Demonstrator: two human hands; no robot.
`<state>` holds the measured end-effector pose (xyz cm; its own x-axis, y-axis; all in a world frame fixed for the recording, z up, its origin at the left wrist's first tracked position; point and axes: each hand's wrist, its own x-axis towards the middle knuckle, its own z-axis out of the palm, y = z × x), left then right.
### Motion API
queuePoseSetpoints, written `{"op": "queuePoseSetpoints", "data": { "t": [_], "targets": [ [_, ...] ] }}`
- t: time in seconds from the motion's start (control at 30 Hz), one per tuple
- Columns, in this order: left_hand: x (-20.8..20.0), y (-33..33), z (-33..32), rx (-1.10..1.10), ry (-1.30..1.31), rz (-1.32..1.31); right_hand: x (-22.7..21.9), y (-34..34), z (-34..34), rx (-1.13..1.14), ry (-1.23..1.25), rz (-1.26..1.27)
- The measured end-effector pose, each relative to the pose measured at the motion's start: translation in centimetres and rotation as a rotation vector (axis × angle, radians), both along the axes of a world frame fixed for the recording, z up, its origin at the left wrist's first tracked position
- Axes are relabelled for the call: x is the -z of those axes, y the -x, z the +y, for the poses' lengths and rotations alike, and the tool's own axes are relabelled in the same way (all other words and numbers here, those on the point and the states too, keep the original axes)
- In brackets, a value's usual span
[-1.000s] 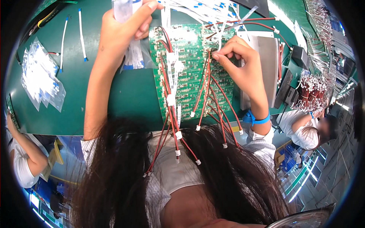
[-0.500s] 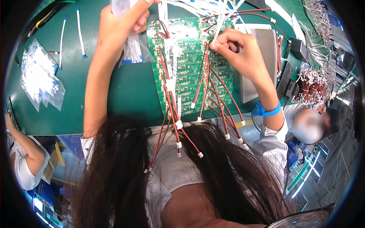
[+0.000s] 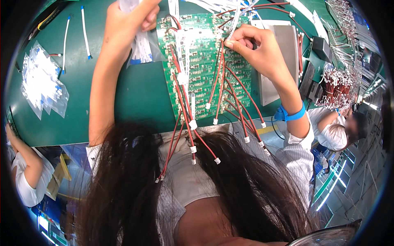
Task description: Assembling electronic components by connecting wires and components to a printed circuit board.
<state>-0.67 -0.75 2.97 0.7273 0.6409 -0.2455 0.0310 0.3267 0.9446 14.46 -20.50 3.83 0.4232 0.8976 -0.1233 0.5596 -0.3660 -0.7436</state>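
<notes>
A green circuit-board panel (image 3: 203,88) lies on the green work surface, with several red-and-black wires (image 3: 230,88) hanging from it toward me, white plugs at their ends. My right hand (image 3: 258,47) is closed, thumb and forefinger pinching a white flat ribbon cable (image 3: 234,25) over the board's upper right part. At the board's upper left, my left hand (image 3: 130,22) is closed round a clear plastic bag (image 3: 141,51) of white ribbon cables with blue ends. Part of that bag is hidden behind the hand. White flat cables (image 3: 187,61) also run down the board's left half.
Another bag of ribbon cables (image 3: 43,82) lies at left, near two loose ribbon cables (image 3: 85,35). Right of the board are a grey metal plate (image 3: 283,61), a black block (image 3: 322,51) and a bundle of red wires (image 3: 336,88). Co-workers sit on both sides.
The whole view has shifted slightly, the board now sitting a little higher in it. Both hands keep their grips. At right, the co-worker's head and arm have moved.
</notes>
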Motion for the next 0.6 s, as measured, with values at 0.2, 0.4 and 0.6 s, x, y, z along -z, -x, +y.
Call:
{"op": "queuePoseSetpoints", "data": {
  "t": [0.2, 0.4, 0.6],
  "targets": [
    [0.0, 0.15, 0.0, 0.009, -0.021, -0.023, 0.03, -0.15, -0.22, -0.041, 0.032, 0.001],
    [0.34, 0.19, -0.04, 0.022, -0.017, -0.029, -0.05, 0.44, -0.41, 0.003, 0.007, -0.004],
    [0.41, -0.24, -0.16, 0.025, -0.025, -0.031, 0.01, -0.1, -0.46, 0.0, 0.032, 0.005]
  ]
}}
